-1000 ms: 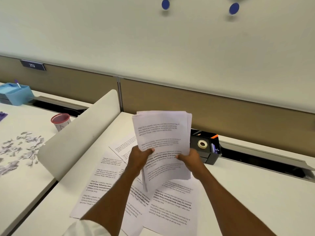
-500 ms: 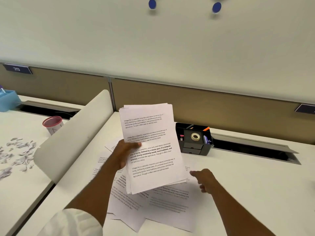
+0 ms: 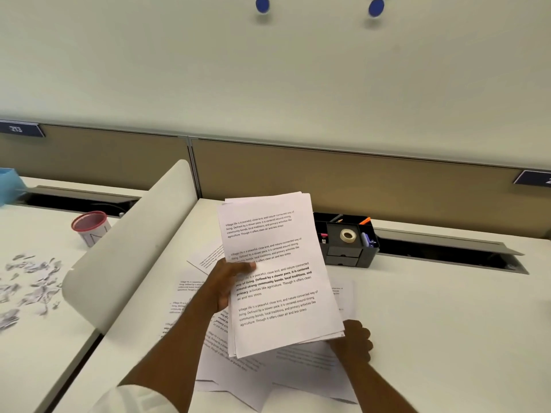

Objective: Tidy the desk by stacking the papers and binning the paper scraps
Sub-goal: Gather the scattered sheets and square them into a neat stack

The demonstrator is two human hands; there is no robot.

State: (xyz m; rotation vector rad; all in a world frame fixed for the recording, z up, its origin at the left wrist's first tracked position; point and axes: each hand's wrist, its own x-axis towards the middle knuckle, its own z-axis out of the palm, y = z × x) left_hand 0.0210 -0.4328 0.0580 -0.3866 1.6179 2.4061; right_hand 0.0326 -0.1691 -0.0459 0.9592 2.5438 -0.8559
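Note:
My left hand (image 3: 225,289) grips a stack of printed papers (image 3: 277,263) by its left edge and holds it tilted above the white desk (image 3: 447,323). Several loose printed sheets (image 3: 298,371) lie spread on the desk under the stack. My right hand (image 3: 354,344) is low by the stack's lower right corner, fingers curled over a loose sheet. The stack hides its fingertips, so I cannot tell whether it holds the sheet. Paper scraps (image 3: 29,281) lie scattered on the neighbouring desk at the left.
A curved white divider (image 3: 125,248) separates the two desks. A pink-rimmed cup (image 3: 89,228) stands behind the scraps. A black organiser (image 3: 346,242) with a tape roll sits at the back, beside an open cable trough (image 3: 447,251). A blue tray (image 3: 7,186) is at far left.
My right hand let go of the stack, dropped to the desk and moved under the stack's lower right corner. My left hand alone keeps the stack up.

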